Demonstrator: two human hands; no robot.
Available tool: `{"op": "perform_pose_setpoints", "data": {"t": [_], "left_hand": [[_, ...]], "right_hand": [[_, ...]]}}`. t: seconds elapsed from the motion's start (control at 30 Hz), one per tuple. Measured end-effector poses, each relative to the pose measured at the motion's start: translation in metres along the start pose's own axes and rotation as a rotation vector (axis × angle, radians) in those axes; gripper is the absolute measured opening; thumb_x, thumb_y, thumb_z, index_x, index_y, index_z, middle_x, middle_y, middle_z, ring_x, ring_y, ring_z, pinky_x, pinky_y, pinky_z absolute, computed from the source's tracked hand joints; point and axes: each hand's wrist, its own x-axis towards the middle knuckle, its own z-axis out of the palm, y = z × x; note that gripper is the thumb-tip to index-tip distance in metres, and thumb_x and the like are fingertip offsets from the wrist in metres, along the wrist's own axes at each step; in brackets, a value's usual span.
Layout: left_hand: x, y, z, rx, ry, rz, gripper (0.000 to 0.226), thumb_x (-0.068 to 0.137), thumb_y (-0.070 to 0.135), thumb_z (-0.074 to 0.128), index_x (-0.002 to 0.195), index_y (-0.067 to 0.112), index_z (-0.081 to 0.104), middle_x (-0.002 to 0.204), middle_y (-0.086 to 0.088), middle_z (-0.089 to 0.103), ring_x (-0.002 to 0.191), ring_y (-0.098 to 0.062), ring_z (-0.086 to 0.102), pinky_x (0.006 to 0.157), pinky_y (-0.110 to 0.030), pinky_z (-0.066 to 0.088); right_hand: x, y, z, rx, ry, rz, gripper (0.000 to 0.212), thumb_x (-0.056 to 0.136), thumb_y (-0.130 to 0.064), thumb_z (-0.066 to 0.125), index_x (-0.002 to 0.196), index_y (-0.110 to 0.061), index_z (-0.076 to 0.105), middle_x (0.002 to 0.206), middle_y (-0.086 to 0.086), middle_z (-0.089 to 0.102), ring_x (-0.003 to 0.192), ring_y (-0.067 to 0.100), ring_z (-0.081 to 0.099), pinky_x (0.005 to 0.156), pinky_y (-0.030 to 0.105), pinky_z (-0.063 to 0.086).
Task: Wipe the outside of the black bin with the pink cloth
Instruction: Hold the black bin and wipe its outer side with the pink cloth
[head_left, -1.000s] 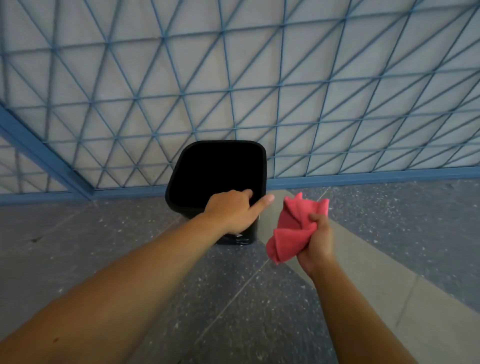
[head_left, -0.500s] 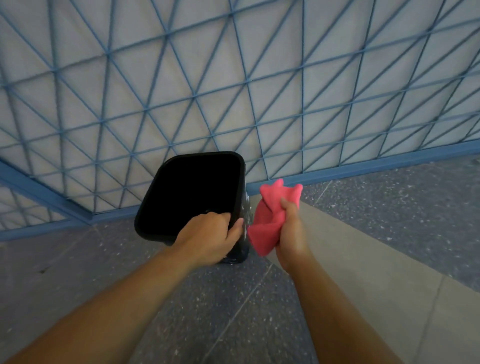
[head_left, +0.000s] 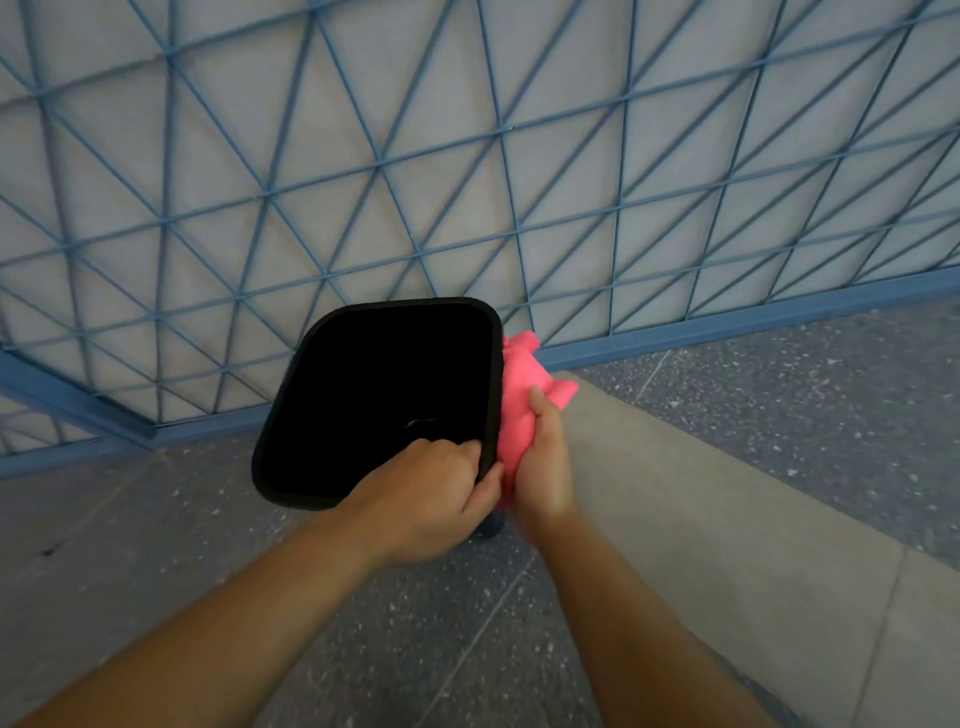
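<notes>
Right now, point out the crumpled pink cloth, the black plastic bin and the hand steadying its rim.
crumpled pink cloth (head_left: 523, 387), head view, on the bunched middle above the gripping thumb.
black plastic bin (head_left: 306, 347), head view, on the far-left rim.
left hand (head_left: 431, 493), head view, on the back of the hand.

Pink cloth (head_left: 521, 395) against black bin (head_left: 291, 415)

Left hand (head_left: 434, 496) knuckles up, fingers curled over black bin (head_left: 322, 488) near rim, thumb outside. Right hand (head_left: 543, 467) gripping bunched pink cloth (head_left: 519, 384), pressed against bin's right outer wall. Both forearms extended forward, bare.
</notes>
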Motion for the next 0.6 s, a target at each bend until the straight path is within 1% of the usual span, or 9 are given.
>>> {"op": "perform_pose_setpoints", "data": {"t": [0.03,0.1,0.17,0.23,0.3,0.37,0.4,0.47,0.6], "left_hand": [[0.000,0.001,-0.001,0.001,0.009,-0.003,0.040,0.100,0.051,0.027,0.080,0.021,0.044,0.081,-0.007,0.060,0.080,-0.030,0.060,0.075,-0.044,0.048],[-0.001,0.002,-0.001,0.003,0.017,-0.014,0.041,0.100,0.053,0.023,0.079,0.023,0.042,0.079,-0.005,0.057,0.080,-0.029,0.060,0.076,-0.044,0.048],[-0.001,0.002,-0.001,0.014,0.024,-0.010,0.041,0.101,0.053,0.022,0.081,0.023,0.042,0.083,-0.008,0.061,0.082,-0.030,0.061,0.076,-0.044,0.048],[-0.004,0.003,0.000,0.030,0.035,0.003,0.041,0.101,0.052,0.021,0.082,0.022,0.041,0.087,-0.011,0.064,0.083,-0.033,0.060,0.074,-0.044,0.046],[-0.004,0.004,0.000,0.031,0.047,0.000,0.042,0.102,0.051,0.019,0.083,0.022,0.041,0.089,-0.012,0.065,0.084,-0.033,0.061,0.073,-0.043,0.044],[-0.002,0.003,0.000,0.024,0.066,-0.007,0.041,0.102,0.050,0.017,0.084,0.023,0.043,0.089,-0.011,0.065,0.084,-0.033,0.061,0.075,-0.043,0.044],[-0.001,0.002,0.001,0.024,0.077,-0.006,0.042,0.102,0.049,0.017,0.084,0.023,0.044,0.087,-0.011,0.065,0.083,-0.034,0.061,0.075,-0.043,0.045],[-0.001,0.003,0.002,0.038,0.106,0.006,0.045,0.102,0.046,0.016,0.086,0.022,0.050,0.086,-0.011,0.067,0.080,-0.034,0.061,0.073,-0.043,0.045],[-0.004,0.008,0.000,0.046,0.159,0.020,0.049,0.103,0.042,0.017,0.093,0.018,0.058,0.089,-0.014,0.070,0.082,-0.037,0.064,0.075,-0.045,0.047]], "right_hand": [[0.008,-0.004,0.001,-0.046,-0.011,0.007,0.053,0.109,-0.041,0.030,0.148,-0.012,0.051,0.136,0.006,0.066,0.116,0.012,0.066,0.102,0.021,0.048],[0.020,-0.013,0.007,-0.037,-0.022,0.037,0.045,0.112,-0.034,0.020,0.138,-0.017,0.052,0.129,0.003,0.066,0.105,0.007,0.067,0.092,0.017,0.051],[0.016,-0.005,0.003,-0.051,-0.015,0.022,0.044,0.112,-0.031,0.019,0.137,-0.020,0.054,0.126,0.001,0.069,0.105,0.005,0.069,0.090,0.016,0.053],[-0.001,0.008,-0.003,-0.103,0.023,0.023,0.044,0.112,-0.031,0.023,0.136,-0.017,0.058,0.130,0.007,0.071,0.109,0.009,0.070,0.093,0.017,0.055],[-0.003,0.010,-0.007,-0.125,0.027,0.018,0.047,0.112,-0.030,0.025,0.140,-0.013,0.059,0.142,0.015,0.066,0.110,0.012,0.069,0.093,0.017,0.055],[0.013,-0.003,0.001,-0.093,-0.013,0.057,0.053,0.112,-0.031,0.023,0.151,-0.006,0.050,0.142,0.018,0.062,0.103,0.013,0.067,0.085,0.015,0.056],[0.015,-0.011,0.009,-0.091,0.004,0.053,0.055,0.112,-0.031,0.023,0.154,-0.005,0.046,0.143,0.019,0.060,0.102,0.014,0.066,0.083,0.014,0.055],[0.014,-0.008,0.009,-0.088,0.032,0.045,0.055,0.112,-0.031,0.023,0.155,-0.003,0.045,0.148,0.019,0.058,0.109,0.019,0.065,0.084,0.014,0.055],[-0.012,0.017,-0.001,-0.071,0.138,0.091,0.052,0.111,-0.030,0.029,0.146,-0.002,0.055,0.143,0.016,0.063,0.129,0.026,0.062,0.099,0.025,0.052]]}}
